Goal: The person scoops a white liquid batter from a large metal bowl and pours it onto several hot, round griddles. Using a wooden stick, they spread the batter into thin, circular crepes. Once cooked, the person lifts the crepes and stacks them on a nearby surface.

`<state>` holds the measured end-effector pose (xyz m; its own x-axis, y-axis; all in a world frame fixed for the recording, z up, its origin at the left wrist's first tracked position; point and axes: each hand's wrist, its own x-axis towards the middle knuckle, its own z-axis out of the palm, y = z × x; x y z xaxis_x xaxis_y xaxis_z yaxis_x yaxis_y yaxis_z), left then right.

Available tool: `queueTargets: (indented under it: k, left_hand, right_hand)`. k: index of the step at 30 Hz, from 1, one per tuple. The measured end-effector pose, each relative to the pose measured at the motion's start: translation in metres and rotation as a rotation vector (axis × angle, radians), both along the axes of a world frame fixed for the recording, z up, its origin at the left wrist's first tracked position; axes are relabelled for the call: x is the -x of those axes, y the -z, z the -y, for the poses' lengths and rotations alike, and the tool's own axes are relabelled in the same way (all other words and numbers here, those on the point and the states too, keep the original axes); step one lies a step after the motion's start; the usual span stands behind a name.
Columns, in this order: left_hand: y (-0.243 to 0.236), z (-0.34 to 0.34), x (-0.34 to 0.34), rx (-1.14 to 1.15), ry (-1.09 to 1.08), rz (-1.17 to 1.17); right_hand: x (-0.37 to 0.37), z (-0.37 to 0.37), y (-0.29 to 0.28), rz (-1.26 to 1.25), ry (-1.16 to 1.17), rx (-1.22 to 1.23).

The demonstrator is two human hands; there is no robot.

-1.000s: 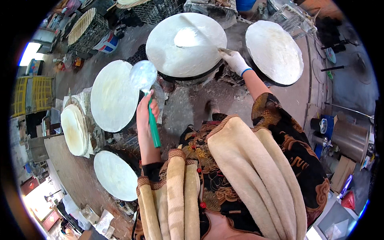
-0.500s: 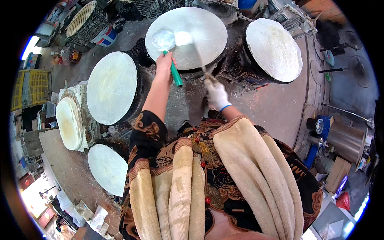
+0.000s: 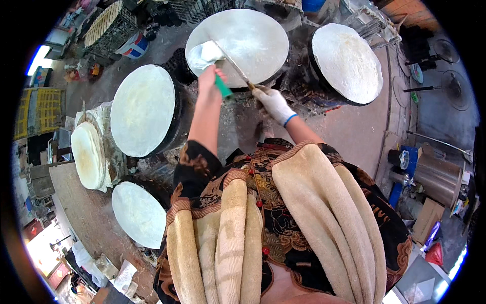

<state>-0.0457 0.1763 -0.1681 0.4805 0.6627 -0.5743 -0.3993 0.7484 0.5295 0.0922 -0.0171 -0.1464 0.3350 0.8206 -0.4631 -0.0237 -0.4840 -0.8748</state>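
My bare left hand (image 3: 207, 82) is closed round the green handle of a round-headed tool (image 3: 223, 87). Soft white stuff (image 3: 207, 52) covers or sits at its head, above the left part of a large round pan (image 3: 263, 43) coated in a thin pale sheet. My right hand (image 3: 274, 105), in a white glove with a blue cuff, grips a long thin-bladed spatula (image 3: 232, 63) by its brown handle. The blade slants up and left over the pan, its tip beside the white stuff. Whether the blade touches the sheet I cannot tell.
More round pans with pale sheets stand close by: one at right (image 3: 347, 63), one at left (image 3: 142, 110), another at lower left (image 3: 137, 214). A stack of round sheets (image 3: 87, 156) is at far left. A metal cylinder (image 3: 439, 178) lies at right.
The spatula blade has swung left, now crossing toward the round-headed tool. White stuff now shows bunched where the tool's round head lay flat. My left hand has shifted slightly lower.
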Motion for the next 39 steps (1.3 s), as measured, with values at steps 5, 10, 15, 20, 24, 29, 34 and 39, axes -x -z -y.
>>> queueTargets:
  k: [5, 10, 15, 20, 24, 29, 34, 39]
  left_hand:
    - [-0.052, 0.028, 0.021, -0.221, -0.044, 0.006]
    - [-0.073, 0.027, 0.017, -0.213, 0.152, -0.022]
    - [-0.090, 0.040, 0.033, -0.200, 0.246, 0.202]
    - [-0.064, 0.088, 0.061, -0.117, 0.379, 0.139]
    - [-0.064, 0.142, 0.055, -0.048, 0.396, 0.061]
    - [-0.083, 0.191, 0.069, -0.112, 0.208, -0.093]
    - [-0.091, 0.239, 0.046, -0.121, -0.049, -0.111]
    - [-0.091, 0.290, 0.033, -0.027, -0.249, -0.054]
  right_hand:
    - [-0.029, 0.006, -0.009, 0.193, 0.158, -0.170]
    - [0.033, 0.042, 0.007, 0.358, -0.160, -0.118]
    - [0.031, 0.072, -0.031, -0.218, 0.154, 0.092]
    - [0.028, 0.069, -0.087, -0.180, 0.261, -0.083]
    - [0.042, 0.068, -0.106, -0.039, -0.181, -0.092]
    - [0.001, 0.074, -0.070, 0.228, -0.451, -0.038]
    - [-0.142, 0.058, 0.008, 1.574, -0.690, -0.039]
    - [-0.194, 0.034, 0.043, 1.574, -1.184, 0.076]
